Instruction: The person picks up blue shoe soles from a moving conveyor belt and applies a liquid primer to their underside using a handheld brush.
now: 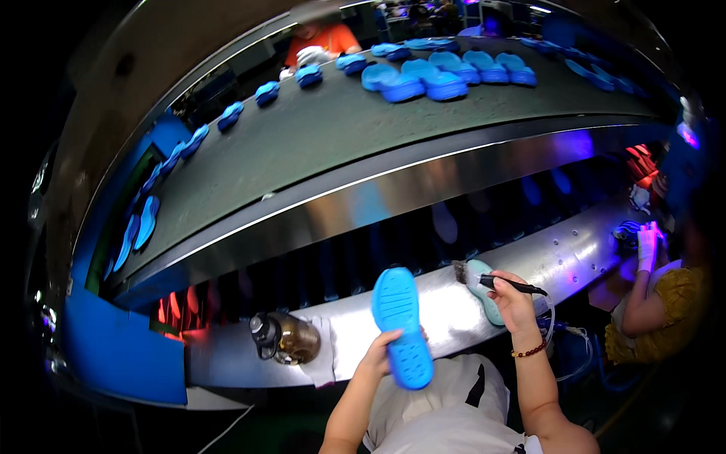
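My left hand [378,354] grips a blue shoe sole [398,303] at its side, thumb across the face. The sole stands nearly upright above the metal ledge, with grooves in its upper part and small dimples lower down. Closed around the black handle of a brush [517,286], my right hand [513,304] is to the right of the sole. A thin pale tube runs from the end of that handle. The brush's bristles reach left over a pale green sole [479,272] on the ledge. Whether they touch it I cannot tell.
A brown-tinted bottle [293,339] stands on a white cloth [323,348] at the left. Behind the metal ledge [446,306], a dark conveyor [302,144] carries several blue soles. Across it is a person in orange [333,41]; another in yellow [659,310] works at the right.
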Action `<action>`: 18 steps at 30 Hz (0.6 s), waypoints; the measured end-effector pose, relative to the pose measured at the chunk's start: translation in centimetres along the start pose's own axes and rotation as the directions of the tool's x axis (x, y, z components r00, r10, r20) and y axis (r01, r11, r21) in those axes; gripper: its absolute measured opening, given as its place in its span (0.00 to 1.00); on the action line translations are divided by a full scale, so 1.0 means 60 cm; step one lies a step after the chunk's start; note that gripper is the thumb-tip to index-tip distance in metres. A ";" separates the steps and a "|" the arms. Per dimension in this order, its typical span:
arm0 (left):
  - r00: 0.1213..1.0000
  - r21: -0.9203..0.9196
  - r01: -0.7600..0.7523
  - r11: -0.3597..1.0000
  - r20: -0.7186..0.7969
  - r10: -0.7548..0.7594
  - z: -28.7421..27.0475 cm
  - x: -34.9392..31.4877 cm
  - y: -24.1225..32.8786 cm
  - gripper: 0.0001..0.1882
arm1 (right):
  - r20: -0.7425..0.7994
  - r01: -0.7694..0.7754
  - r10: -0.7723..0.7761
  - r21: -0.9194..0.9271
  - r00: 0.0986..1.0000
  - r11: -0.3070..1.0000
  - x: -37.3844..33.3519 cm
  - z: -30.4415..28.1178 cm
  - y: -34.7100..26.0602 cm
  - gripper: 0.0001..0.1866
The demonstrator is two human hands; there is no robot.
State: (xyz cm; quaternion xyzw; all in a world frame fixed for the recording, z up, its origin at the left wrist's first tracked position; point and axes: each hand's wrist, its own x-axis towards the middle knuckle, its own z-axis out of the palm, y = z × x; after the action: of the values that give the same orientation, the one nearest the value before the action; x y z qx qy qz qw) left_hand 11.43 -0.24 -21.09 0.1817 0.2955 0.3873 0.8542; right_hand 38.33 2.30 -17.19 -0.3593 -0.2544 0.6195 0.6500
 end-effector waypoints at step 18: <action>0.961 -0.171 -0.219 0.961 -0.208 0.182 0.079 0.072 -0.060 0.47 | 0.523 0.560 -0.208 -0.724 0.827 0.403 -0.009 0.128 0.072 0.08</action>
State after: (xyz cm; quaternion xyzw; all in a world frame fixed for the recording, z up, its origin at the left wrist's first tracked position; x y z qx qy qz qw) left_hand 18.74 0.44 -21.02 0.0897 0.3167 0.5146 0.7917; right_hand 29.60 2.82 -15.80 -0.4447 -0.7139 0.2932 0.4545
